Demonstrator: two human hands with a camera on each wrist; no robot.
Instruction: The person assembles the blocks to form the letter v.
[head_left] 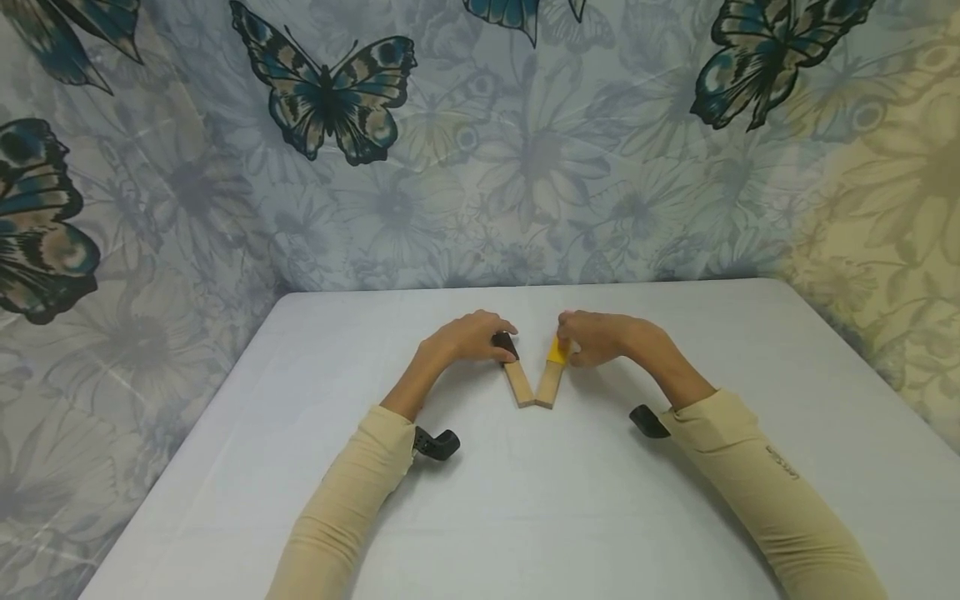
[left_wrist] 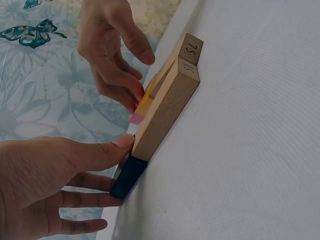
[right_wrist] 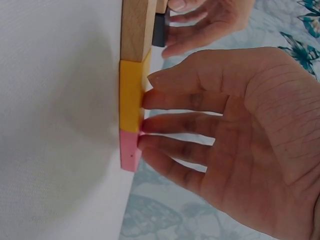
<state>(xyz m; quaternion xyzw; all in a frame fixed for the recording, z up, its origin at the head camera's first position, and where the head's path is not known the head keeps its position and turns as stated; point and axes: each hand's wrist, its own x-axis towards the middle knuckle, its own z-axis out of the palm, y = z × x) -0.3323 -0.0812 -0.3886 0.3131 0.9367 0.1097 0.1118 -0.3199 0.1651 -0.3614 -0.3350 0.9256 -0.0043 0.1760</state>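
Two long wooden blocks lie on the white table, near ends meeting in a V. The left block has a dark end, pinched between thumb and fingers of my left hand. On the right block, a yellow section leads to a pink tip. My right hand touches that coloured part with its fingertips, fingers fairly straight in the right wrist view. The right thumb stands off the block in the left wrist view. Numbers mark the near end faces.
The table has a white cover and runs up to a wall cloth printed with butterflies and flowers. Black wrist cameras stick out below the sleeves, the left camera and the right camera, close over the table.
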